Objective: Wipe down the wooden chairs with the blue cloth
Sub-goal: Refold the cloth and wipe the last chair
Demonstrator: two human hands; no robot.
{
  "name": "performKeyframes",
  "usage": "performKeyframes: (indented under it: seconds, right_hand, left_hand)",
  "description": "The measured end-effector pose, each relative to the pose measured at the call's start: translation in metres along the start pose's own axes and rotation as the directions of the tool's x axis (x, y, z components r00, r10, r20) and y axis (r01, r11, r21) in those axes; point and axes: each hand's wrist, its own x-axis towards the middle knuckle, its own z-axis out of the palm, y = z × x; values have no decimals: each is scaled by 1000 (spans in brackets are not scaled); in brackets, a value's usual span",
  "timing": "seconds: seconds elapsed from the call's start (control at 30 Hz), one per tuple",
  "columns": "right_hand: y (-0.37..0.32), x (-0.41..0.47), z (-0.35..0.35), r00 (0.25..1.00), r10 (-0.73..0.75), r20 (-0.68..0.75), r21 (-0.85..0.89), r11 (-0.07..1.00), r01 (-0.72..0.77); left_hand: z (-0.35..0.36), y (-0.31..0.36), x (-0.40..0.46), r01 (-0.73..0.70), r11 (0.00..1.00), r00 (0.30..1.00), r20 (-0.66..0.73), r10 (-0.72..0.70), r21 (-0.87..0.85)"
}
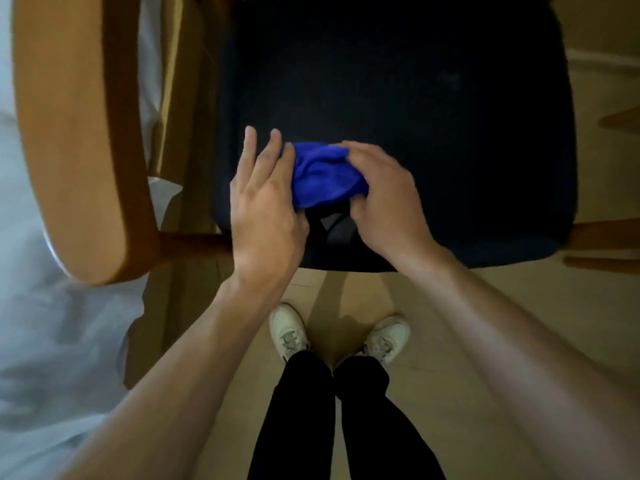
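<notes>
right hand (384, 192) grip is curled around the blue cloth (323, 176); left hand (265, 202) is spread flat beside it, so it can be bunched up on the dark seat (433, 98).

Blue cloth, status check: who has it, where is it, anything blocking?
Right hand curled on the blue cloth, bunched on the dark seat cushion. Left hand open, fingers straight against the cloth's left edge. Wooden armrest off left, untouched. Nothing blocking.

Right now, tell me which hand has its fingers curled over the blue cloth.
The right hand: its fingers curl over the blue cloth. The left hand keeps its fingers straight beside it.
</notes>
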Motion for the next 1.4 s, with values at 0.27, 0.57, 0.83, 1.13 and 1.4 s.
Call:
performKeyframes:
  seconds: [0.27,0.57,0.83,1.13,1.4]
  right_hand:
    - [36,-20,-22,880,-279,385,-271,877,397]
    - [-29,26,-1,729,-471,497,-72,814,576]
    - [-36,45,59,632,-566,529,-29,733,680]
    - [2,8,-24,727,-328,604,-182,831,526]
    - [-73,34,80,675,-481,559,-30,802,596]
  left_hand:
    - [36,22,-90,169,975,983,97,-156,-143]
    - [24,17,-104,468,775,848,-29,-529,-425]
    - [43,3,-98,601,738,768,-35,-640,-306]
    - [45,73,-120,479,741,861,92,-499,-471]
    - [21,-8,-104,677,620,687,39,-725,-398]
